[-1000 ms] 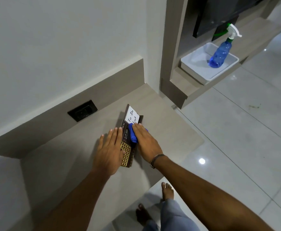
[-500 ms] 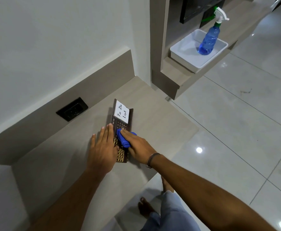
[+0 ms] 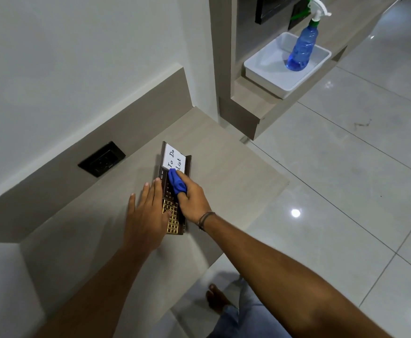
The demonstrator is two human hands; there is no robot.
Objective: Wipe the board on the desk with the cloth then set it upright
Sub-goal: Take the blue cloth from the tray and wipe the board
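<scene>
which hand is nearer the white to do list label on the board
Right. The right hand presses the blue cloth at the white label's near edge; the left hand lies flat further down, by the board's gold grid.

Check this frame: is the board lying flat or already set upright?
Flat. The board lies face-up on the desk, left hand pressing its edge, right hand rubbing the cloth over it.

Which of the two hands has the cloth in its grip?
The right hand: it presses the blue cloth on the board. The left hand lies flat and empty along the board's left edge.
</scene>
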